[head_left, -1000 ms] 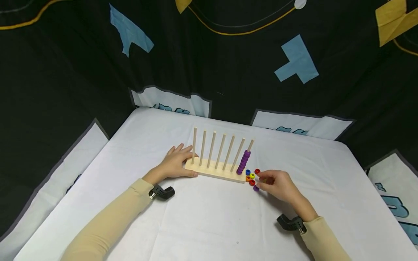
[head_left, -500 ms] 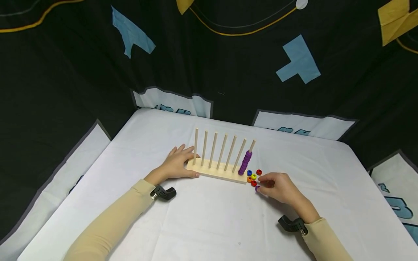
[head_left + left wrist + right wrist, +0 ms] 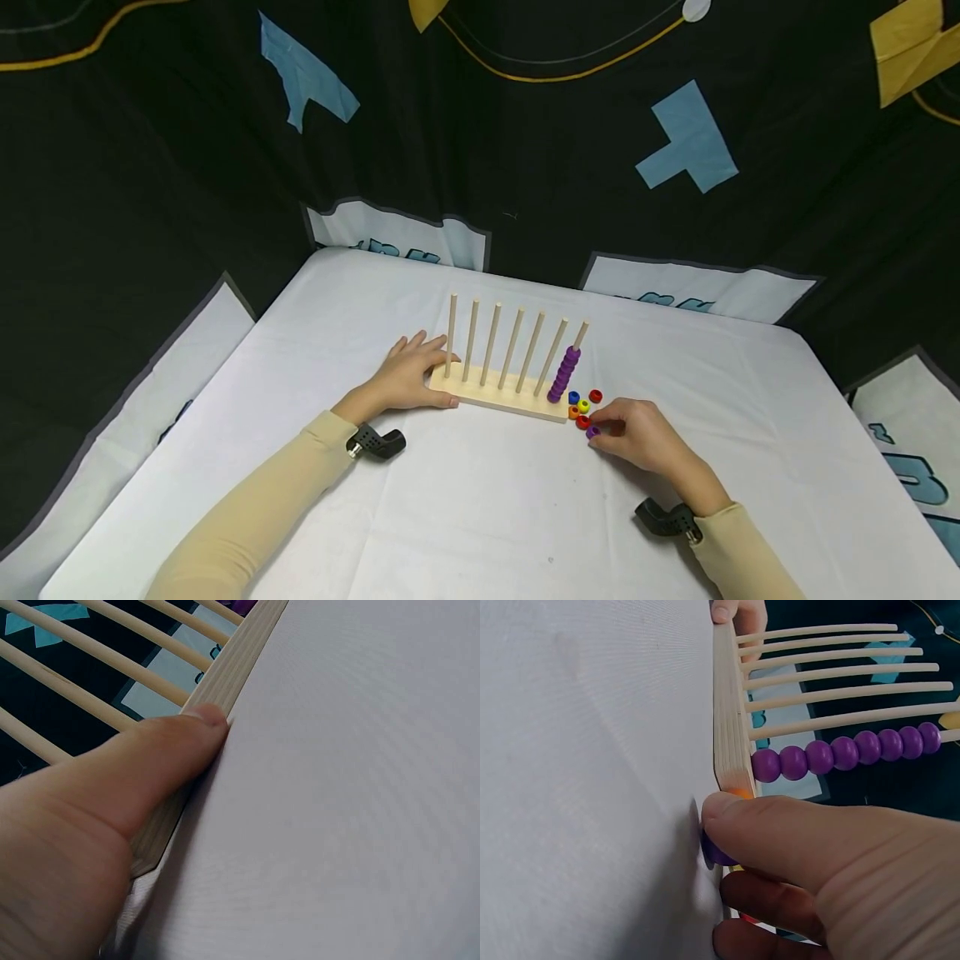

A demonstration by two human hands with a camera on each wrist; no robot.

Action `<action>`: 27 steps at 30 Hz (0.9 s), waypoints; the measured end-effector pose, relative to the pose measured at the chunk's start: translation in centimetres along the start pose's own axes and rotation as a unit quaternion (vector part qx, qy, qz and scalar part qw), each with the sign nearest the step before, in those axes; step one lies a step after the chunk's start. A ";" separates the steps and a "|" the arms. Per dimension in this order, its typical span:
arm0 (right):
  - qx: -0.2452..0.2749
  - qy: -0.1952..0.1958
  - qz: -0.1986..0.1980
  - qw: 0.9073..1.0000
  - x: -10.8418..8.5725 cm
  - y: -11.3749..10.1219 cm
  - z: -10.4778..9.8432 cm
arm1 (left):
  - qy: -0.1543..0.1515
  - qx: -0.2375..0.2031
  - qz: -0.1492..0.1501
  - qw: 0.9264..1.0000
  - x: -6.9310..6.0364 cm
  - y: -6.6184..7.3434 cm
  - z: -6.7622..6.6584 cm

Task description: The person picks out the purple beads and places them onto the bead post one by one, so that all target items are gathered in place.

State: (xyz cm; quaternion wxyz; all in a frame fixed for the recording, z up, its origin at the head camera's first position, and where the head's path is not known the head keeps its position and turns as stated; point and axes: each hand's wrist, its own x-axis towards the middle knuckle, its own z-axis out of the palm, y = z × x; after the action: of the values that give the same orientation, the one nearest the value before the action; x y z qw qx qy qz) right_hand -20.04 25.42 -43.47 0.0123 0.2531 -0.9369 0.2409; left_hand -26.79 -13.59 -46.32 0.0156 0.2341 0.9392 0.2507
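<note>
A pale wooden peg stand with a row of upright pegs sits mid-table. Its rightmost peg carries a stack of purple beads; the other pegs are bare. My left hand holds the stand's left end, the thumb along the front edge and the fingers behind. Beyond the stand's right end, my right hand pinches a loose purple bead at the table surface between thumb and index finger. In the right wrist view the thumb partly hides this bead.
Several loose beads lie by the stand's right end: a blue one, a yellow one, an orange one, and two red beads, the farther one and the nearer one. A white cloth covers the table.
The right hand's thumb and index finger have come together on the purple bead. My left hand stays on the stand, and the bead stack looks the same.
</note>
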 end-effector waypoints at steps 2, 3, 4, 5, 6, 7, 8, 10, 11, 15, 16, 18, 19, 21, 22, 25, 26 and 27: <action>-0.002 0.002 -0.005 1.000 0.0 0.0 0.0 | 0.000 0.000 0.000 1.000 0.1 0.0 0.0; -0.004 0.003 -0.006 1.000 0.0 0.1 0.0 | 0.000 -0.001 0.000 1.000 0.1 -0.1 0.0; -0.006 0.003 -0.007 1.000 0.0 0.1 0.0 | 0.000 0.000 0.001 1.000 0.1 -0.1 0.1; -0.008 0.003 -0.009 1.000 0.0 0.1 0.1 | 0.001 0.000 0.003 1.000 0.1 -0.1 0.1; -0.010 0.002 -0.012 1.000 0.0 0.1 0.1 | 0.002 0.000 0.004 1.000 0.1 -0.1 0.1; -0.012 0.001 -0.013 1.000 -0.1 0.1 0.1 | 0.004 0.000 0.005 1.000 0.1 -0.2 0.1; -0.014 0.000 -0.015 1.000 -0.1 0.1 0.1 | 0.004 -0.001 0.005 1.000 0.1 -0.2 0.2; -0.017 0.000 -0.017 1.000 -0.1 0.2 0.2 | 0.004 -0.002 0.006 1.000 0.1 -0.2 0.2; -0.016 0.001 -0.017 1.000 -0.1 0.2 0.2 | 0.005 -0.003 0.005 1.000 0.1 -0.2 0.2; -0.008 0.007 -0.019 1.000 -0.2 0.2 0.3 | 0.003 -0.001 0.003 1.000 0.0 -0.2 0.3; -0.005 0.008 -0.018 1.000 -0.2 0.2 0.3 | 0.001 0.000 0.002 1.000 0.0 -0.2 0.3; 0.002 0.011 -0.015 1.000 -0.2 0.1 0.3 | 0.000 0.002 -0.001 1.000 0.0 -0.2 0.3; 0.004 0.012 -0.011 1.000 -0.2 0.1 0.3 | -0.001 0.002 -0.001 1.000 0.0 -0.2 0.4; 0.006 0.015 -0.004 1.000 -0.3 0.0 0.2 | -0.001 0.002 -0.002 1.000 0.0 -0.3 0.4; 0.007 0.015 0.001 1.000 -0.3 0.0 0.2 | -0.001 0.003 -0.002 1.000 0.0 -0.3 0.4; 0.008 0.013 0.018 1.000 -0.3 -0.1 0.1 | 0.002 0.003 0.000 1.000 0.1 -0.3 0.4; 0.008 0.013 0.023 1.000 -0.3 -0.2 0.1 | 0.002 0.003 0.000 1.000 0.1 -0.3 0.4; 0.009 0.013 0.029 0.999 -0.2 -0.2 0.0 | 0.003 0.002 0.001 1.000 0.1 -0.3 0.4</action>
State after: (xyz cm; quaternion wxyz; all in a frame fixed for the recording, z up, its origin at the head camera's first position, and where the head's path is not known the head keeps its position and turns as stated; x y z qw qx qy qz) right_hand -19.74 25.38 -43.48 0.0151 0.2231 -0.9413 0.2527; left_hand -26.97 -13.59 -46.81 0.0122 0.2344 0.9396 0.2491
